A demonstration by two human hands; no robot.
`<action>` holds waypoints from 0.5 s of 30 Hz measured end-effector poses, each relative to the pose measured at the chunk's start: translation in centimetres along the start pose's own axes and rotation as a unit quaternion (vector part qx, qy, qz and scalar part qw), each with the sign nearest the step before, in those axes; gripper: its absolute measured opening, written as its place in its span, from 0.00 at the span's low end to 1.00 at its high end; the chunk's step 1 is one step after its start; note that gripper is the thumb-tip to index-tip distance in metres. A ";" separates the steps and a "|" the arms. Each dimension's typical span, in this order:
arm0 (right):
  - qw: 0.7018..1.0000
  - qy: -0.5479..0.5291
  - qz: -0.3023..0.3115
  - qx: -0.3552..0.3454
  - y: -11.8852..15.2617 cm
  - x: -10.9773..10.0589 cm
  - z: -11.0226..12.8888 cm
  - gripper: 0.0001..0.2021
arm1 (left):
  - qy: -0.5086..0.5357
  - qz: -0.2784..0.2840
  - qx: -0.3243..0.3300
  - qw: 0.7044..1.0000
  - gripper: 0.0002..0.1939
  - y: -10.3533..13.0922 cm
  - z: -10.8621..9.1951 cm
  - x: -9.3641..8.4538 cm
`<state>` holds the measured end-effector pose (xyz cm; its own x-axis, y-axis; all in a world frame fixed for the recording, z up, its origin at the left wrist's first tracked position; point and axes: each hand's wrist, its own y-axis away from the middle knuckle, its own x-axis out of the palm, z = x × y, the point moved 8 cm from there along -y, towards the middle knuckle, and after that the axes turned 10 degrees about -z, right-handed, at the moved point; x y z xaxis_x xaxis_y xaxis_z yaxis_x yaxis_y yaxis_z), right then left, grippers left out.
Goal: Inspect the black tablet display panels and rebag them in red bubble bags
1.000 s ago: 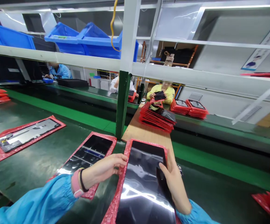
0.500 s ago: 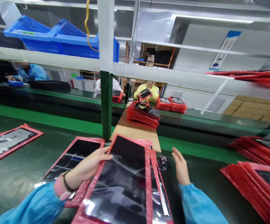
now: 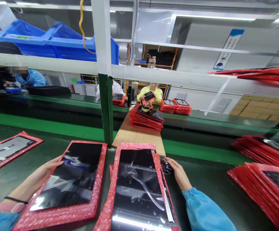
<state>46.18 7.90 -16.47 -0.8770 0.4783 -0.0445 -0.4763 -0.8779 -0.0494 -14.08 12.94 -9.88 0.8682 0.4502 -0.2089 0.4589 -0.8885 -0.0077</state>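
Observation:
My left hand (image 3: 41, 175) grips the left edge of a black glossy panel on red bubble wrap (image 3: 75, 175), thumb on top. Beside it, another black panel (image 3: 139, 189) lies on red bubble wrap, with more wrapped pieces partly showing under its right side. My right hand (image 3: 179, 173) has its fingertips together on a small shiny clear-and-dark object (image 3: 166, 166), just right of the middle panel. What that object is cannot be made out.
Red-wrapped stacks stand at right (image 3: 264, 192) and on a wooden board (image 3: 122, 134) ahead. A green post (image 3: 106, 109) rises before me. At far left lies a wrapped grey panel (image 3: 6, 152). People sit across the bench; blue bins (image 3: 57, 45) hang overhead.
My left hand has left the middle panel and moved left to the other panel, which now sits nearer and fully in view. My right hand has moved left and closed at the small shiny object.

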 end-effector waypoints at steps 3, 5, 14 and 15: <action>0.998 -0.018 -0.051 -0.021 0.4 -1.0 -0.2 0.15 | 0.013 0.069 -0.083 0.994 0.14 -0.3 1.7 1.2; 0.995 -0.025 -0.084 -0.040 1.0 -1.9 0.3 0.16 | 0.011 0.093 -0.117 0.989 0.12 -0.7 2.4 1.8; 0.993 -0.007 -0.103 -0.064 5.5 -4.8 3.7 0.19 | -0.163 -0.040 -0.011 0.986 0.07 -3.3 -0.2 -0.1; 0.993 -0.004 -0.103 -0.060 5.9 -5.1 3.6 0.18 | -0.185 -0.047 0.016 0.981 0.08 -3.1 -0.9 0.3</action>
<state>47.67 0.22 -12.97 -0.7627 0.6466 -0.0125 -0.6349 -0.7523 -0.1759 -15.12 15.91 -8.99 0.6913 0.4722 -0.5469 0.5223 -0.8496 -0.0733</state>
